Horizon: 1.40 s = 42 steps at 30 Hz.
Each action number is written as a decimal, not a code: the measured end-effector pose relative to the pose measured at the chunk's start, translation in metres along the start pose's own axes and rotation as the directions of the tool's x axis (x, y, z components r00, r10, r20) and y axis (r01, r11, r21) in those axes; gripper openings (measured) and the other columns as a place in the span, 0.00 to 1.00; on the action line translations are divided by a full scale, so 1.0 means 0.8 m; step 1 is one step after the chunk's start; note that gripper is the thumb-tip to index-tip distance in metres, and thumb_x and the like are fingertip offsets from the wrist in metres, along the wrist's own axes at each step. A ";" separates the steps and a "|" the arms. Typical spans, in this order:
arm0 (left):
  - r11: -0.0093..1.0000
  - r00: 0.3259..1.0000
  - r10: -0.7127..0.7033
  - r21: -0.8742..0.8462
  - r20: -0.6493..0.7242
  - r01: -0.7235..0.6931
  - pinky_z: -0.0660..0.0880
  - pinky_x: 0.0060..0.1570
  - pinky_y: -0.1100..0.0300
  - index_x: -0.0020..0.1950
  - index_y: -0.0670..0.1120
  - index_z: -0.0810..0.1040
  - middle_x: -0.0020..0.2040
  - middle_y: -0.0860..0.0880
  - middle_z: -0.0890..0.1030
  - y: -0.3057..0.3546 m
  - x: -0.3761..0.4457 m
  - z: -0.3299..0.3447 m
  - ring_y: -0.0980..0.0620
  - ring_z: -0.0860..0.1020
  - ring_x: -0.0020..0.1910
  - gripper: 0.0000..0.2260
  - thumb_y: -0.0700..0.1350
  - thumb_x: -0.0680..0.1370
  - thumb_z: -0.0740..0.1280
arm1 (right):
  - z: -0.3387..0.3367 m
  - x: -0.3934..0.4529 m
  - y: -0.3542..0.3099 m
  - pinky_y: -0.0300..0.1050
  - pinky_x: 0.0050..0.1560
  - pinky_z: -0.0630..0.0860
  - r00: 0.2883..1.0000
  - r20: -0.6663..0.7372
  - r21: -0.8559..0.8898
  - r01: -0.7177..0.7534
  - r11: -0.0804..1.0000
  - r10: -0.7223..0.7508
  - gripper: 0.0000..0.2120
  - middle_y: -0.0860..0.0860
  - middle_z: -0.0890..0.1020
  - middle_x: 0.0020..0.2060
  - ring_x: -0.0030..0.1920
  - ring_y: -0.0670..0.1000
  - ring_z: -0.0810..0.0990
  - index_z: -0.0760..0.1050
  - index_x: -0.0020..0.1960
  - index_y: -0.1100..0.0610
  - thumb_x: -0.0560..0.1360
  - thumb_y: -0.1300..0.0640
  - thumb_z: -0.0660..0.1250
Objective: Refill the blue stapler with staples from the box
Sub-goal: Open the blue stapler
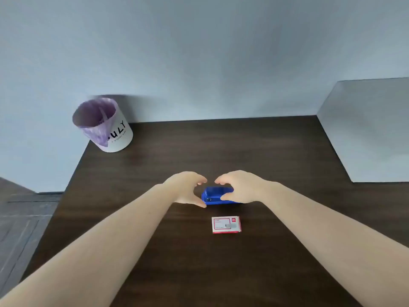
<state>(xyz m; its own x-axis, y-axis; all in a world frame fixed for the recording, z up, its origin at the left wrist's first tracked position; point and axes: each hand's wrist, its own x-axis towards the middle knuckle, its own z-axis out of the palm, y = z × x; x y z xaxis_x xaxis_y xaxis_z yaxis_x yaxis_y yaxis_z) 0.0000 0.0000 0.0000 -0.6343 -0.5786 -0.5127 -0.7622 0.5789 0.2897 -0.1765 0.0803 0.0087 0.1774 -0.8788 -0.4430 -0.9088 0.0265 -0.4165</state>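
The blue stapler (213,195) lies on the dark wooden table (265,156), near its middle. My right hand (240,187) curls over the stapler's right half, fingers on its far side and thumb on its near side. My left hand (186,188) sits at the stapler's left end with fingers spread and the thumb tip touching the near left corner. A small red and white staple box (226,224) lies closed on the table just in front of the stapler, apart from both hands.
A white bin (106,126) with a purple liner stands at the table's far left corner. A grey block (371,129) rises along the right side. The table's left edge drops to a wooden floor (20,218).
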 end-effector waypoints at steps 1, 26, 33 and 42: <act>1.000 1.000 0.001 0.002 0.005 -0.001 0.72 0.62 0.52 0.69 0.52 0.67 0.65 0.53 0.75 -0.002 0.005 0.009 0.51 0.73 0.64 0.33 0.57 0.66 0.73 | 0.007 0.004 0.001 0.49 0.62 0.73 1.000 0.001 -0.010 0.010 1.000 -0.010 0.25 0.50 0.75 0.66 0.64 0.53 0.74 0.66 0.69 0.51 0.74 0.52 0.66; 0.958 0.703 0.146 -0.079 -0.696 -0.277 0.74 0.46 0.56 0.45 0.51 0.80 0.45 0.54 0.77 -0.045 0.062 0.133 0.53 0.75 0.45 0.21 0.65 0.63 0.65 | 0.092 0.052 0.022 0.34 0.40 0.71 0.720 -0.650 0.040 0.352 0.935 -0.243 0.11 0.46 0.79 0.42 0.40 0.44 0.75 0.75 0.52 0.55 0.71 0.54 0.70; 0.973 0.674 0.061 -0.105 -0.736 -0.203 0.68 0.41 0.59 0.38 0.54 0.76 0.40 0.54 0.71 -0.026 0.030 0.149 0.55 0.71 0.37 0.08 0.56 0.69 0.72 | 0.097 0.007 0.013 0.38 0.45 0.72 0.595 -0.804 0.317 0.453 0.833 -0.018 0.12 0.48 0.81 0.46 0.46 0.48 0.78 0.76 0.52 0.55 0.70 0.54 0.72; 0.980 0.681 0.001 -0.135 -0.732 -0.147 0.74 0.47 0.55 0.41 0.48 0.77 0.44 0.52 0.74 -0.027 0.021 0.161 0.52 0.74 0.43 0.13 0.58 0.70 0.70 | 0.108 -0.042 0.076 0.53 0.55 0.79 0.631 -0.742 0.657 0.619 0.430 0.227 0.13 0.57 0.79 0.52 0.56 0.54 0.80 0.73 0.55 0.50 0.74 0.62 0.68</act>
<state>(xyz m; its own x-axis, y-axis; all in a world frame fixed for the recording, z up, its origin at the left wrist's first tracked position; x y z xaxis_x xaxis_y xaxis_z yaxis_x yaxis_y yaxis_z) 0.0223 0.0521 -0.1187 -0.5274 -0.8140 0.2433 -0.6711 0.5748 0.4682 -0.2052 0.1530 -0.0704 -0.3747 -0.9018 0.2155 -0.0325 -0.2195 -0.9751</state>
